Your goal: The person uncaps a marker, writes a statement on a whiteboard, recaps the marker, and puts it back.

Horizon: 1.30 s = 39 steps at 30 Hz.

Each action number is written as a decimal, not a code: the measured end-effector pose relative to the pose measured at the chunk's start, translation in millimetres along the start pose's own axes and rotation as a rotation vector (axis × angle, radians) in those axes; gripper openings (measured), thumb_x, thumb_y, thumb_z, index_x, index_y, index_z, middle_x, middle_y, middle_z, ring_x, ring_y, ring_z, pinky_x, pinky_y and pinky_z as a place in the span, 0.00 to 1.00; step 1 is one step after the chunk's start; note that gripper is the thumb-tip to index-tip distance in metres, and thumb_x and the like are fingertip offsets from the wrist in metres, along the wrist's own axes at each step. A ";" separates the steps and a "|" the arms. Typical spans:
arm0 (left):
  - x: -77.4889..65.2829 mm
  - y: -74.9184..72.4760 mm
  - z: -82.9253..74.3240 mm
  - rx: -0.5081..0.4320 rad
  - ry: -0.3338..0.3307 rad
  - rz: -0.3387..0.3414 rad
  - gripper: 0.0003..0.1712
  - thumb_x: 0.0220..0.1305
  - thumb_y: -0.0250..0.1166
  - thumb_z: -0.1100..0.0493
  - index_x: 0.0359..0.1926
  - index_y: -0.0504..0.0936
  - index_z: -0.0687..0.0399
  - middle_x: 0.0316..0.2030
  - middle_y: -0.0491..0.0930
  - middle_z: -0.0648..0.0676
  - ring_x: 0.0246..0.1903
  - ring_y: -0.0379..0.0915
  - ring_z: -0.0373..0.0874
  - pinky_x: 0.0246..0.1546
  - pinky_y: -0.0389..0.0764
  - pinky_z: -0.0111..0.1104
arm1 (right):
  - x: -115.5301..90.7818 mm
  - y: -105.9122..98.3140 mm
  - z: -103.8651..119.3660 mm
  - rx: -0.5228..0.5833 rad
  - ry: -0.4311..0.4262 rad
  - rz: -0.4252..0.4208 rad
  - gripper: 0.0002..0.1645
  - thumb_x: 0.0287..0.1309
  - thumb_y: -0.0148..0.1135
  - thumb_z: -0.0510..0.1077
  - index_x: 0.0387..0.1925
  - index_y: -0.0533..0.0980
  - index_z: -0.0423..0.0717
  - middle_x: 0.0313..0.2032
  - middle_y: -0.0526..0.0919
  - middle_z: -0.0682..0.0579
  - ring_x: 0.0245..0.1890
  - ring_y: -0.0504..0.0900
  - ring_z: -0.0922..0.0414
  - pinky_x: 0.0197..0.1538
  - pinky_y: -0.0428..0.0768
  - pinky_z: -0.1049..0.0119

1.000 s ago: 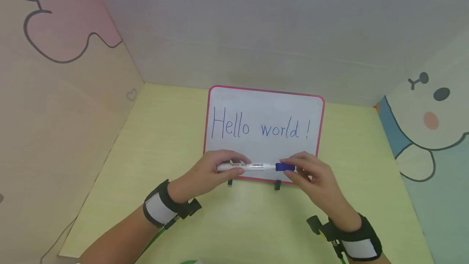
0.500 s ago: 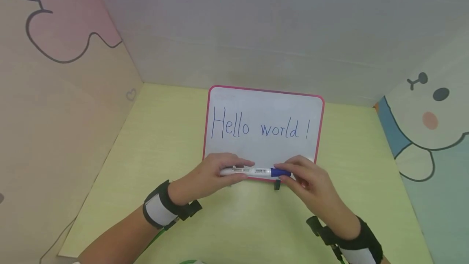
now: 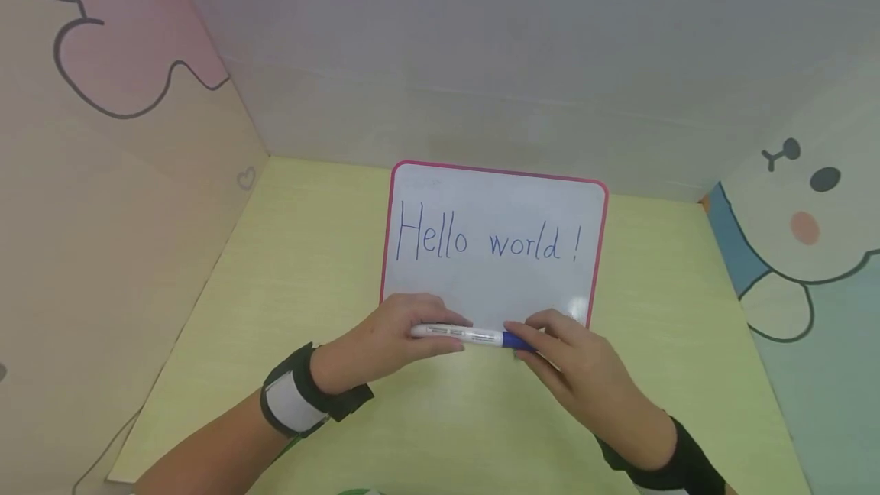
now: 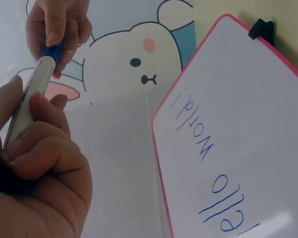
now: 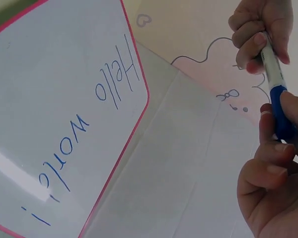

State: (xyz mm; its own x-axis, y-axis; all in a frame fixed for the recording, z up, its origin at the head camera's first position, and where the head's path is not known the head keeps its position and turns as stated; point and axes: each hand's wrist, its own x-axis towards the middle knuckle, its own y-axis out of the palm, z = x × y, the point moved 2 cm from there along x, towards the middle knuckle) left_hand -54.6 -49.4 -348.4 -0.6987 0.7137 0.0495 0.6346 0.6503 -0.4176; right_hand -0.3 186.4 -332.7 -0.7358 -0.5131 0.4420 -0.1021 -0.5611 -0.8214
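A white marker [image 3: 474,335] with a blue cap [image 3: 516,341] is held level between both hands, in front of the lower edge of a whiteboard [image 3: 509,281]. The left hand [image 3: 392,334] grips its white barrel between thumb and fingers. At the other end, the right hand [image 3: 577,373] pinches the blue cap; in the right wrist view the cap [image 5: 282,114] sits against the barrel [image 5: 272,64] with no gap. "Hello world!" is written in blue on the board, which has a pink rim [image 4: 161,183].
The board stands on a pale yellow table [image 3: 309,250], and a black foot [image 4: 262,30] shows at its lower edge. Walls with cartoon drawings rise at left and right, a grey wall [image 3: 481,59] behind. Something green [image 3: 357,492] peeks in at the bottom edge.
One second ago the cap and the barrel stood apart at the white tip; now the cap covers it. Both hands have come closer together and moved down, toward the person, with the marker.
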 end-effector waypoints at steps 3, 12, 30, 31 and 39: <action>-2.6 1.6 0.5 -0.006 -0.034 0.049 0.14 0.62 0.64 0.50 0.45 0.85 0.49 0.37 0.84 0.44 0.33 0.74 0.36 0.29 0.76 0.25 | -1.1 -0.4 2.4 -0.060 -0.102 -0.010 0.25 0.67 0.47 0.58 0.48 0.80 0.46 0.36 0.80 0.56 0.30 0.77 0.62 0.33 0.80 0.77; -7.1 4.5 -7.3 0.071 -0.013 0.087 0.15 0.64 0.60 0.47 0.46 0.84 0.46 0.37 0.83 0.41 0.28 0.73 0.32 0.22 0.68 0.21 | -3.7 4.7 4.4 0.029 -0.131 0.029 0.23 0.68 0.49 0.54 0.45 0.79 0.41 0.35 0.80 0.57 0.31 0.75 0.63 0.38 0.79 0.78; -6.6 11.8 -7.4 0.482 0.206 0.012 0.13 0.60 0.65 0.49 0.36 0.85 0.53 0.26 0.81 0.43 0.22 0.66 0.30 0.23 0.65 0.14 | -8.5 32.0 -8.4 0.602 0.153 0.097 0.11 0.54 0.62 0.29 0.37 0.80 0.44 0.23 0.75 0.55 0.22 0.67 0.70 0.19 0.68 0.79; -6.6 11.3 -5.8 0.486 0.191 0.039 0.12 0.61 0.65 0.48 0.35 0.84 0.52 0.24 0.79 0.42 0.21 0.65 0.29 0.23 0.65 0.14 | -10.5 36.2 -9.4 0.636 0.188 0.132 0.09 0.56 0.61 0.30 0.37 0.80 0.43 0.23 0.75 0.54 0.22 0.67 0.70 0.19 0.69 0.78; -3.7 13.5 15.6 0.340 0.029 0.200 0.11 0.61 0.64 0.48 0.34 0.84 0.49 0.21 0.73 0.37 0.21 0.65 0.28 0.25 0.70 0.18 | -21.2 57.6 -8.9 0.563 0.254 0.265 0.05 0.63 0.58 0.42 0.37 0.80 0.52 0.22 0.72 0.60 0.24 0.66 0.70 0.24 0.71 0.76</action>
State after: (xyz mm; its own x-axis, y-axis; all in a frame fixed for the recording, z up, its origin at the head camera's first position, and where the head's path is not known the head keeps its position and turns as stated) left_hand -48.6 -47.3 -368.3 -0.5596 0.8278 -0.0399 0.6081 0.3774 -0.6984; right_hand 3.5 170.7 -392.6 -0.8297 -0.5500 0.0959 0.4179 -0.7258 -0.5465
